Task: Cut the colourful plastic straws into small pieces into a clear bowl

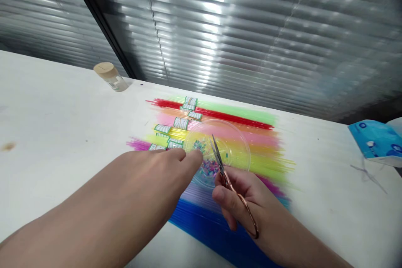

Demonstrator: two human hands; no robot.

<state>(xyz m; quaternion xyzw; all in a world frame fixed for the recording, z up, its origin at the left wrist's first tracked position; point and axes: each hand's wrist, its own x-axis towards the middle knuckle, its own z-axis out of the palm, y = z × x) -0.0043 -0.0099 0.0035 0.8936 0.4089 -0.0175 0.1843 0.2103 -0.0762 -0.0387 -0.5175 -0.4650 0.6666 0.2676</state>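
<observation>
Left hand [163, 169] is held at one side of a clear dish [248, 148], its grip hidden and untellable, while copper-handled scissors [222, 171] are gripped in the right hand [243, 194] above coloured clippings [208, 169], cuts best kept inside the rim.

A pair of scissors [223, 173], grey-bladed with copper-coloured loops, is held aloft, its narrowly parted tips pointed toward the far edge of the desk [56, 130]. Beneath the blades is set a clear round dish [241, 144], in which small snippets [211, 168] of mixed colours, pink, purple, blue and green among them, are heaped loosely. The dish is rested on bundles of thin straws [264, 138], laid side by side roughly along the far edge. Pale green is placed nearest that edge, followed by red, orange, pink, yellows, purple, lilac and, farthest from it, deep blue. Several bundles are banded near their left ends by white, green-bordered labels [181, 123]
</observation>
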